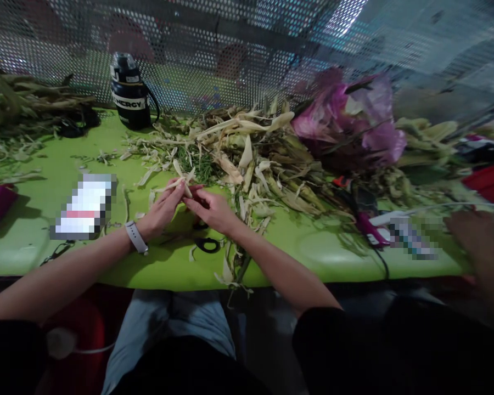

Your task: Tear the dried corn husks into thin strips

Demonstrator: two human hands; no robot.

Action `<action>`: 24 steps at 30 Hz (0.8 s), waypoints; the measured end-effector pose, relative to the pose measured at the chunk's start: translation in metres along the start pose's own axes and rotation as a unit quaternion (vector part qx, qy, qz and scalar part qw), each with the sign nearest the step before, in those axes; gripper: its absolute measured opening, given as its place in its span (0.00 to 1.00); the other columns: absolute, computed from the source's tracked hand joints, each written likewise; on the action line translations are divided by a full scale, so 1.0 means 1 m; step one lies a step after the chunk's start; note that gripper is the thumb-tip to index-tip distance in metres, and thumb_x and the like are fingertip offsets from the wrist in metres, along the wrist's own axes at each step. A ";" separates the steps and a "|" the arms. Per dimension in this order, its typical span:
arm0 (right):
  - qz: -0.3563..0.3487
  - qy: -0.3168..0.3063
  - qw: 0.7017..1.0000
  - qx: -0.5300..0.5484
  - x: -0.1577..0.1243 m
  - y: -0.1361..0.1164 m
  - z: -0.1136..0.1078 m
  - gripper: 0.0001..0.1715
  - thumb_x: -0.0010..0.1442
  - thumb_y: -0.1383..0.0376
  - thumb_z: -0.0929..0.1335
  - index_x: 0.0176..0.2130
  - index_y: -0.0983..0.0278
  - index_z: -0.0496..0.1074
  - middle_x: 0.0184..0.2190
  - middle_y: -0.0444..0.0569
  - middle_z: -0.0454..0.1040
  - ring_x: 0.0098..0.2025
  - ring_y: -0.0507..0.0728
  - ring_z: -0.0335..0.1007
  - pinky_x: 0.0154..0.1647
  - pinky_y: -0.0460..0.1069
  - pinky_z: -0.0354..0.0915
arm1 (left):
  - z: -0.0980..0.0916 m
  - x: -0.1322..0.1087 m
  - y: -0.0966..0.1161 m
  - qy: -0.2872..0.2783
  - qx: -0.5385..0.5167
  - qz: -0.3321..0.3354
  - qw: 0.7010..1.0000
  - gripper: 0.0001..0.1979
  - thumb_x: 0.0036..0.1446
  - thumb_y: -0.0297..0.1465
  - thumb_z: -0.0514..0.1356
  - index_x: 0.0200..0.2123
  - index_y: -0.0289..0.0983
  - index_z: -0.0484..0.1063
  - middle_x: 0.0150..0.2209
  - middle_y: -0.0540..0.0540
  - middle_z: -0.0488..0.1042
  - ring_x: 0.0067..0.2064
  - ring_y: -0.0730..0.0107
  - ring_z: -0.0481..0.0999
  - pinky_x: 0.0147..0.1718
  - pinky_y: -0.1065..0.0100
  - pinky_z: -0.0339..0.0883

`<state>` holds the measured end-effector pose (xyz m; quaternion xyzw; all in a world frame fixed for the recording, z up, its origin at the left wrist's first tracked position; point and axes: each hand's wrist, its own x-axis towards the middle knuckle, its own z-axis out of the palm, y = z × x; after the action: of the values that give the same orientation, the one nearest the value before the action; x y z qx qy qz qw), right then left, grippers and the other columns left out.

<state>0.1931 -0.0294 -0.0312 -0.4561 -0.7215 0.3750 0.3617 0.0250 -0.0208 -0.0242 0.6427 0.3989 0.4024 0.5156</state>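
Black cloth sleeve point(325, 340); papery, tapered strips point(187, 190)

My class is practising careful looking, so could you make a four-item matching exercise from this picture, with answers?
Column 1
1. Bottle
2. Plastic bag
3. Wristband
4. Pale leafy strip

Column 2
A. pale, fastened around a wrist
B. where the left hand and right hand meet
C. dark, with a lettered white band
D. pinkish-purple and crumpled

Right pairs: 1-C, 2-D, 3-A, 4-B
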 end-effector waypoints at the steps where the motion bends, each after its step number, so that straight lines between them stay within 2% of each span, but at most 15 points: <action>1: -0.008 -0.010 1.000 0.015 0.001 0.001 0.001 0.25 0.61 0.44 0.67 0.35 0.64 0.71 0.28 0.46 0.75 0.27 0.51 0.68 0.27 0.45 0.63 | 0.001 0.000 0.001 0.001 0.011 0.012 1.000 0.19 0.68 0.42 0.50 0.37 0.35 0.73 0.50 0.40 0.70 0.57 0.60 0.65 0.62 0.58 0.58; 4: 0.002 -0.041 0.996 0.082 0.001 0.005 0.004 0.25 0.62 0.43 0.65 0.34 0.62 0.68 0.27 0.44 0.74 0.23 0.50 0.69 0.25 0.46 0.65 | 0.003 -0.001 0.001 -0.004 -0.005 0.049 0.999 0.17 0.67 0.42 0.53 0.32 0.36 0.70 0.37 0.43 0.71 0.40 0.66 0.70 0.44 0.63 0.70; 5: 0.011 -0.054 0.994 0.095 0.002 0.006 0.004 0.25 0.63 0.43 0.64 0.33 0.62 0.67 0.26 0.43 0.73 0.21 0.50 0.68 0.24 0.46 0.65 | 0.004 -0.001 0.001 -0.009 -0.018 0.050 0.999 0.17 0.66 0.43 0.54 0.32 0.36 0.69 0.34 0.45 0.70 0.35 0.68 0.69 0.38 0.64 0.70; 7: 0.020 -0.083 0.991 0.102 0.002 0.008 0.004 0.24 0.65 0.44 0.62 0.33 0.61 0.67 0.23 0.42 0.72 0.19 0.50 0.69 0.22 0.46 0.64 | 0.004 -0.001 0.000 -0.009 -0.042 0.043 0.998 0.17 0.66 0.44 0.55 0.35 0.36 0.71 0.33 0.45 0.72 0.32 0.70 0.69 0.33 0.66 0.69; 10: 0.018 -0.125 0.987 0.103 0.002 0.008 0.004 0.24 0.66 0.45 0.62 0.34 0.61 0.66 0.22 0.41 0.72 0.19 0.51 0.70 0.21 0.46 0.63 | 0.003 0.000 0.000 -0.008 -0.074 0.030 0.997 0.17 0.65 0.45 0.57 0.42 0.35 0.73 0.41 0.42 0.76 0.40 0.67 0.73 0.42 0.65 0.70; 13: 0.029 -0.160 0.980 0.115 0.002 0.008 0.004 0.25 0.65 0.43 0.61 0.34 0.61 0.65 0.24 0.43 0.74 0.20 0.51 0.71 0.20 0.46 0.62 | -0.001 0.002 -0.001 -0.005 -0.095 0.033 0.995 0.16 0.65 0.42 0.58 0.44 0.35 0.74 0.49 0.40 0.76 0.51 0.65 0.73 0.52 0.65 0.67; 15: 0.033 -0.162 0.981 0.102 0.001 0.006 0.006 0.26 0.65 0.42 0.61 0.34 0.61 0.65 0.25 0.44 0.74 0.21 0.51 0.71 0.22 0.46 0.63 | -0.003 0.004 -0.002 -0.004 -0.104 0.033 0.994 0.15 0.64 0.41 0.59 0.44 0.35 0.75 0.53 0.40 0.74 0.51 0.66 0.73 0.50 0.66 0.68; 17: 0.011 -0.132 0.990 0.042 -0.003 0.003 0.006 0.27 0.66 0.43 0.61 0.32 0.62 0.66 0.25 0.44 0.74 0.21 0.50 0.69 0.23 0.46 0.61 | -0.006 0.005 -0.003 -0.001 -0.113 0.019 0.993 0.13 0.63 0.39 0.61 0.44 0.35 0.74 0.53 0.41 0.72 0.46 0.68 0.74 0.44 0.67 0.70; 19: -0.042 -0.069 0.996 -0.046 -0.007 -0.004 0.004 0.26 0.66 0.46 0.62 0.27 0.62 0.66 0.22 0.43 0.70 0.21 0.49 0.64 0.25 0.46 0.59 | -0.008 0.005 -0.003 0.006 -0.117 0.000 0.993 0.12 0.61 0.36 0.61 0.44 0.35 0.74 0.49 0.43 0.72 0.41 0.71 0.72 0.41 0.68 0.70; 21: -0.111 0.019 0.988 -0.108 -0.011 -0.011 -0.001 0.25 0.67 0.51 0.63 0.24 0.62 0.67 0.20 0.43 0.67 0.22 0.50 0.61 0.27 0.48 0.58 | -0.010 0.005 -0.002 0.000 -0.105 -0.010 0.994 0.13 0.60 0.35 0.61 0.46 0.36 0.73 0.44 0.46 0.73 0.40 0.71 0.71 0.42 0.68 0.69; 24: -0.190 0.180 0.956 -0.132 -0.012 -0.019 -0.016 0.20 0.67 0.55 0.64 0.27 0.61 0.71 0.27 0.48 0.73 0.31 0.55 0.68 0.37 0.52 0.64 | -0.011 0.002 0.003 -0.068 -0.049 -0.015 0.996 0.16 0.62 0.39 0.59 0.49 0.37 0.73 0.44 0.45 0.74 0.42 0.67 0.72 0.42 0.67 0.70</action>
<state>0.2038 -0.0428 -0.0098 -0.4143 -0.7607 0.1130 0.4867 0.0156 -0.0156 -0.0193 0.6368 0.3522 0.3690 0.5781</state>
